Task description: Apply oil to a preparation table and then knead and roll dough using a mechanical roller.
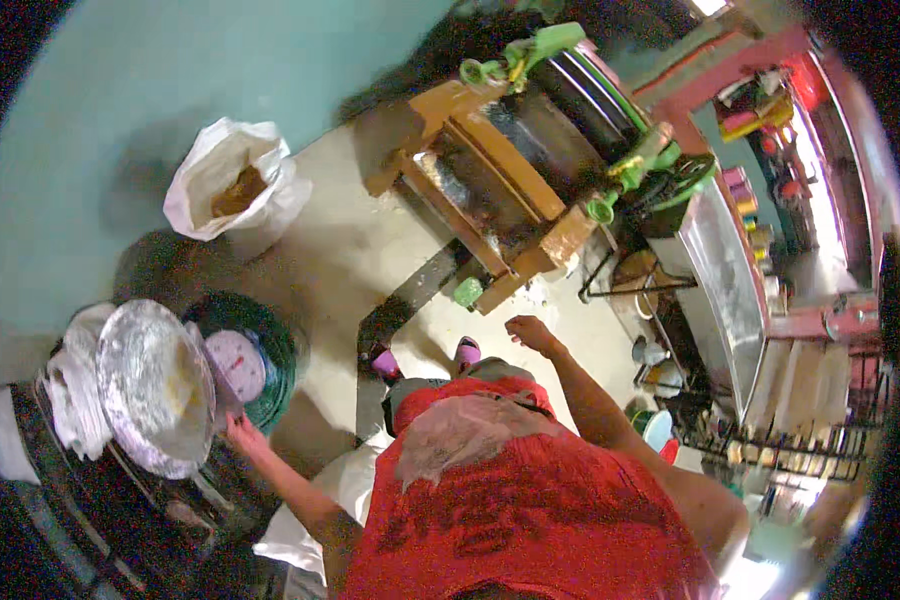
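My left hand [242, 428] reaches to the side of a weighing scale with a round dial [232, 366], its fingers curled at the edge beside a large round metal pan [150, 380]; exactly what they grip is unclear. The pan has a whitish, yellow-stained surface and sits above the scale, next to crumpled white sacking or cloth [70, 400]. My right hand [530, 330] hangs over the pale floor with fingers loosely curled and nothing visible in them, near a small green lump [468, 292] by a wooden-framed machine.
Upper left, an open white sack [195, 200] holds brown material. The wooden machine [420, 175] with green metal parts and a black roller [585, 95] stands ahead. On the right are a long steel trough [730, 300] and black racks [820, 440]. A white bundle [305, 515] lies by my left forearm.
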### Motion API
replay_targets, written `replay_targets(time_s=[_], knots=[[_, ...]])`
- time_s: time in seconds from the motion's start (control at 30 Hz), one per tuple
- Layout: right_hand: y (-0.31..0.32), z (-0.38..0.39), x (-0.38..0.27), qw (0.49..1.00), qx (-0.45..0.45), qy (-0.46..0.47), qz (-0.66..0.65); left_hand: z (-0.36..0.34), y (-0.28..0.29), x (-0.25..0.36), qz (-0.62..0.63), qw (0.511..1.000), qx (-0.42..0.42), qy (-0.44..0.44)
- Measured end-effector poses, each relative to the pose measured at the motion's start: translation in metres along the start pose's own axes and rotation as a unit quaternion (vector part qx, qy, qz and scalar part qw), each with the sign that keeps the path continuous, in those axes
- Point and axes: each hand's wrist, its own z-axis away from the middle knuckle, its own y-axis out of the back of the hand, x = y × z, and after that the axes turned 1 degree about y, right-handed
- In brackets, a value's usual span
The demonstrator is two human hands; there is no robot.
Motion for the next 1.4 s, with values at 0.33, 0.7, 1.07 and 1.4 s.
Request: replay_targets(time_s=[0.33,0.7,1.07,1.4], knots=[[-0.004,0.074,0.083,0.984,0.049,-0.034,0.167,0.045,-0.062,0.044,0.255,0.964,0.026,0.067],[0.031,0.072,0.268,0.989,0.115,0.040,0.085,0.378,-0.403,0.427,0.103,0.618,-0.778,0.051],[0.090,0.192,0.546,0.972,0.224,-0.053,-0.038,0.743,-0.549,0.573,0.359,-0.137,-0.920,-0.071],[0.108,0.371,0.696,0.772,0.379,-0.366,-0.356,0.947,-0.617,0.546,0.330,-0.262,-0.900,0.112]])
